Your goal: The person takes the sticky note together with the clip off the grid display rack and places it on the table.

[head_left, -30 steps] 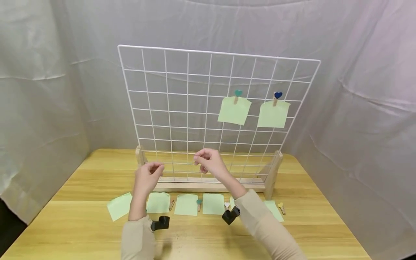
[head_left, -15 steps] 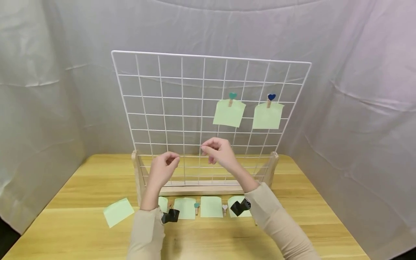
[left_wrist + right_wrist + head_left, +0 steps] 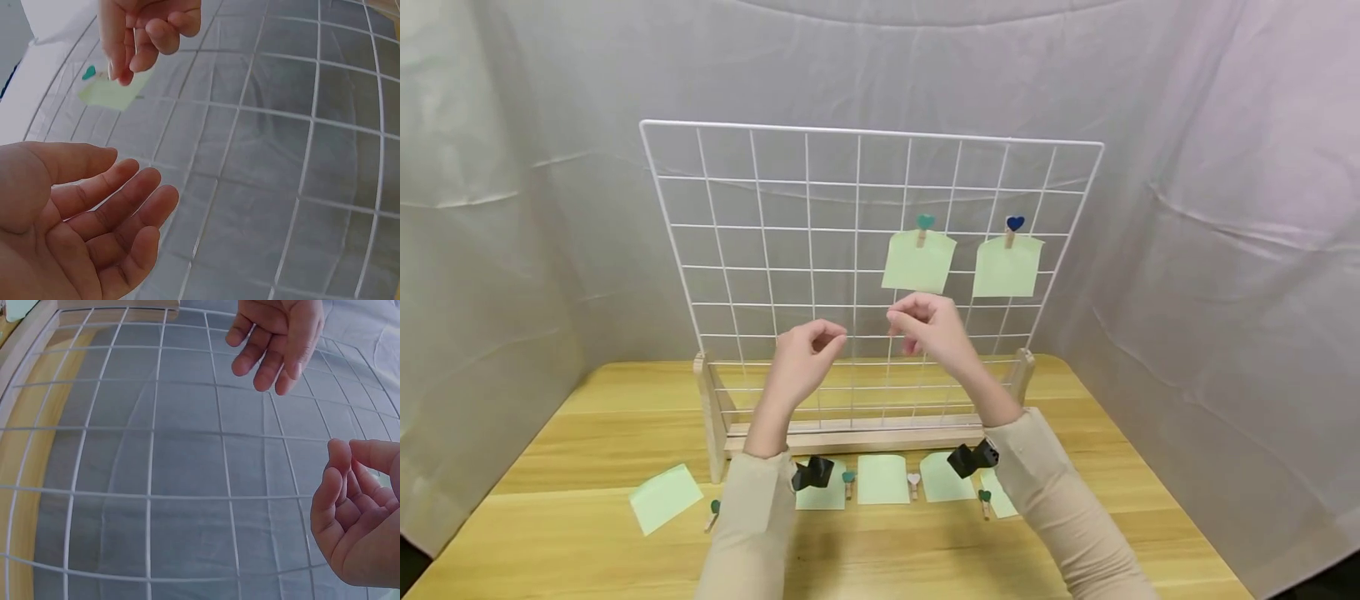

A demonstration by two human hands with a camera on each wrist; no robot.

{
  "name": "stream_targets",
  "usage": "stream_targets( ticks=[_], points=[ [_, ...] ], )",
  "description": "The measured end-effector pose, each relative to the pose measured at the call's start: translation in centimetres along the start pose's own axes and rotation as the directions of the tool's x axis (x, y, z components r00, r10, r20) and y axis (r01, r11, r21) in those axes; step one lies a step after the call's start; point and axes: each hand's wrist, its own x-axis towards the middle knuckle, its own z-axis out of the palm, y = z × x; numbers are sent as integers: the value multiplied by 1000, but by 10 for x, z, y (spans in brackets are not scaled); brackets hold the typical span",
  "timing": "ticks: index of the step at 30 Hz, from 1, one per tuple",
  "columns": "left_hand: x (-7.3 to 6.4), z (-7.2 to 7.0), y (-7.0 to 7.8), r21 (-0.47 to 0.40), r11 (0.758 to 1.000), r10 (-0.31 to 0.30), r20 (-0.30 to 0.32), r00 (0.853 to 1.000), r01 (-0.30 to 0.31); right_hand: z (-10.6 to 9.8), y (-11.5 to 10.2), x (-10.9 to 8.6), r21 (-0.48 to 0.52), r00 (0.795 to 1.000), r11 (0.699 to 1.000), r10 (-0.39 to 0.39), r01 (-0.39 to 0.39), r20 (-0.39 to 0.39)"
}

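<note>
In the head view my left hand [image 3: 801,367] is raised before the lower middle of a white wire grid [image 3: 872,132]. Its fingers curl loosely around nothing in the left wrist view. To its right, my right hand [image 3: 936,333] hovers just below a hanging pale green sticky note [image 3: 920,265]; thumb and index fingertips meet, with nothing visible between them in the right wrist view. A teal heart clothespin [image 3: 925,222] fastens that note to the grid. Beside it, a blue heart clothespin [image 3: 1015,223] holds a second green note [image 3: 1006,271].
Wooden feet [image 3: 709,417] and a wooden base [image 3: 865,440] support the grid on the wooden table [image 3: 587,450]. Several green notes [image 3: 882,479] lie along its front, with heart clothespins [image 3: 848,483] among them. One note [image 3: 666,498] lies apart, left. Grey curtains [image 3: 775,67] surround the table.
Both hands have risen and moved right across the grid, coming nearer the hanging notes. The head view has shifted slightly. The hanging notes stay pinned.
</note>
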Motion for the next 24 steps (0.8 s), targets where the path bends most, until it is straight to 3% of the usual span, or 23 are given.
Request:
stream_targets(
  ticks=[11, 17, 24],
  points=[
    [16, 7, 18, 14, 1000, 25, 11, 1000, -25, -14, -13, 9, -13, 999, 1000, 4, -5, -41],
    [25, 13, 28, 9, 998, 69, 17, 997, -69, -22, -18, 14, -19, 997, 1000, -3, 2, -71],
    [36, 14, 31, 15, 995, 94, -2, 996, -94, -31, -28, 19, -48, 997, 999, -29, 25, -78]
  ],
)
